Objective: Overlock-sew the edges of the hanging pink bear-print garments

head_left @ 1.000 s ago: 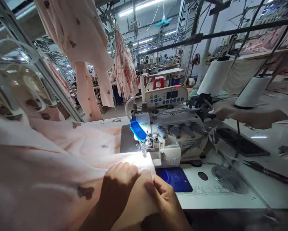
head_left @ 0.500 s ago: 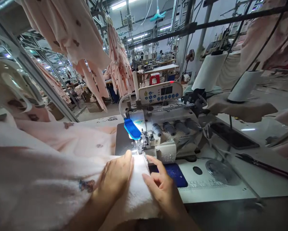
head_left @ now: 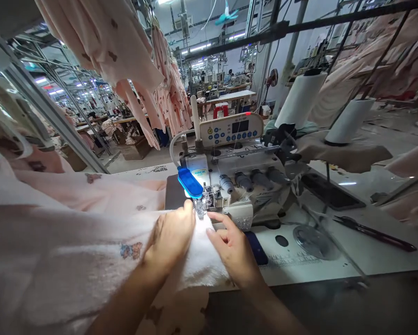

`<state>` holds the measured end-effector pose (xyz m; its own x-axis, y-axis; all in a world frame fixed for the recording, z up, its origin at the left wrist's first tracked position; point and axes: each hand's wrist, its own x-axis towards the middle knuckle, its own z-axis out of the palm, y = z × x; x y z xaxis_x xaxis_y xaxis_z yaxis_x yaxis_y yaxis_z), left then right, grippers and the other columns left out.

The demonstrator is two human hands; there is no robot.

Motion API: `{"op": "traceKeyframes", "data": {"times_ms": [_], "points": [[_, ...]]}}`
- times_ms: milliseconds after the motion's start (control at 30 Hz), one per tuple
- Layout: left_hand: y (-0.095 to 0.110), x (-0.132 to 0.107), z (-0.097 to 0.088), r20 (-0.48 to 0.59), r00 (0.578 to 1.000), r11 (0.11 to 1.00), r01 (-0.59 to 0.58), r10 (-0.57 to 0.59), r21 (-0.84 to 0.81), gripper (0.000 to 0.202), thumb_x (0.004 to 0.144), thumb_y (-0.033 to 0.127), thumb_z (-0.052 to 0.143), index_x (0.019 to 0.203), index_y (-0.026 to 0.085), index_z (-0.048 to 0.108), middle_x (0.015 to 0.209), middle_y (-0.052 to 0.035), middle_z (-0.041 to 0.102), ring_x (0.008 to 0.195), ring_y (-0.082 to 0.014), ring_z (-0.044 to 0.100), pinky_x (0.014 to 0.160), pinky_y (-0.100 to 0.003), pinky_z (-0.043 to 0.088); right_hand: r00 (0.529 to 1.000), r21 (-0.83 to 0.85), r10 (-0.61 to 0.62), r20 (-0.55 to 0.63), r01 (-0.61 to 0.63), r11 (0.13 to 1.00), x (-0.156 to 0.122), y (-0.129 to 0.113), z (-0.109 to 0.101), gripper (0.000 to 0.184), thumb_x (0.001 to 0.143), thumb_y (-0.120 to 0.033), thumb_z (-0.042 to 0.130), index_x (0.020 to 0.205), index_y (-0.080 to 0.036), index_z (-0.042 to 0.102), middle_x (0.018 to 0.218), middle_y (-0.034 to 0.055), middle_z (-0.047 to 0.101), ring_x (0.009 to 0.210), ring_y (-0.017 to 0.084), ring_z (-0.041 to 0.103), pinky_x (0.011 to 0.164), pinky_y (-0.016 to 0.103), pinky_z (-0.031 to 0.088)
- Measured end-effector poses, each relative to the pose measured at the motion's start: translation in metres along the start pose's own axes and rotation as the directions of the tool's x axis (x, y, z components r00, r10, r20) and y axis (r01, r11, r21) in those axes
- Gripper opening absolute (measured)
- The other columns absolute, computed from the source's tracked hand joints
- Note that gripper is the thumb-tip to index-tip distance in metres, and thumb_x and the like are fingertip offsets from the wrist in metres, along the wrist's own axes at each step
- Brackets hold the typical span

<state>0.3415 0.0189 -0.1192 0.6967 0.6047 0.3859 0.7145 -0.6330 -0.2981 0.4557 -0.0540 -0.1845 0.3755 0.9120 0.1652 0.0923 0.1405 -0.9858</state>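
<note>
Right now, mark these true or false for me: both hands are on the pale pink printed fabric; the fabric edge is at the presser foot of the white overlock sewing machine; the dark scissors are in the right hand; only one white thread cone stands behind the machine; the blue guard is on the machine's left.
1. Both the left hand and the right hand rest on the pale pink printed fabric: true.
2. The fabric edge sits at the presser foot of the white overlock sewing machine: true.
3. The dark scissors are in the right hand: false, they lie on the table, apart.
4. One white thread cone only: false, a second white cone stands beside it.
5. The blue guard is on the machine's left: true.
</note>
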Motion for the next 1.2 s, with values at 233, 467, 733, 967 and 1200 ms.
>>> {"op": "traceKeyframes", "data": {"times_ms": [233,467,733,967,1200], "points": [[0.028,-0.074,0.019,-0.488,0.871,0.897,-0.257,0.054,-0.36,0.028,0.084,0.025,0.052,0.111,0.017,0.054,0.102,-0.0083,0.064,0.1,-0.0215,0.055,0.097,-0.041,0.032,1.0,0.133,0.002,-0.013,-0.001,0.991,-0.039,0.021,0.006,0.049,0.078,-0.032,0.053,0.122,-0.02,0.035,0.069,-0.002,0.055,0.065,0.017,0.055,0.065,0.029,0.044],[0.038,-0.086,0.026,-0.482,0.868,0.747,-0.24,-0.121,-0.62,0.023,0.076,0.005,0.057,0.094,0.019,0.062,0.07,-0.0016,0.056,0.068,-0.0136,0.05,0.066,-0.028,0.04,0.995,0.103,0.003,0.095,-0.013,0.995,-0.038,0.026,0.007,0.028,0.074,-0.04,0.06,0.088,-0.016,0.059,0.089,0.0062,0.058,0.082,0.022,0.054,0.068,0.028,0.046],[0.054,-0.106,0.011,-0.473,0.868,0.787,-0.185,-0.15,-0.589,0.03,0.079,0.007,0.051,0.105,0.018,0.06,0.08,-0.0052,0.057,0.077,-0.0154,0.052,0.071,-0.03,0.044,0.989,-0.029,0.019,0.147,-0.014,0.999,-0.076,0.012,-0.005,0.041,0.083,-0.049,0.051,0.059,-0.016,0.051,0.063,-0.0006,0.048,0.061,0.014,0.046,0.055,0.022,0.037],[0.055,-0.107,-0.008,-0.453,0.877,0.766,-0.177,-0.162,-0.617,0.025,0.074,0.007,0.061,0.095,0.021,0.061,0.067,0.0001,0.052,0.064,-0.0111,0.05,0.056,-0.022,0.044,0.975,0.031,0.072,0.21,-0.08,0.996,-0.083,-0.002,-0.015,0.047,0.082,-0.056,0.051,0.058,-0.016,0.054,0.062,0.001,0.048,0.06,0.015,0.045,0.055,0.023,0.037],[0.056,-0.106,-0.001,-0.611,0.79,0.934,-0.172,-0.059,-0.313,0.012,0.078,0.013,0.057,0.087,0.018,0.065,0.07,-0.0015,0.048,0.071,-0.0125,0.047,0.072,-0.031,0.037,0.904,0.204,0.097,0.415,-0.196,0.959,-0.088,-0.008,-0.03,0.046,0.087,-0.057,0.042,0.073,-0.017,0.06,0.063,0.0006,0.052,0.059,0.014,0.051,0.055,0.023,0.043]]}}
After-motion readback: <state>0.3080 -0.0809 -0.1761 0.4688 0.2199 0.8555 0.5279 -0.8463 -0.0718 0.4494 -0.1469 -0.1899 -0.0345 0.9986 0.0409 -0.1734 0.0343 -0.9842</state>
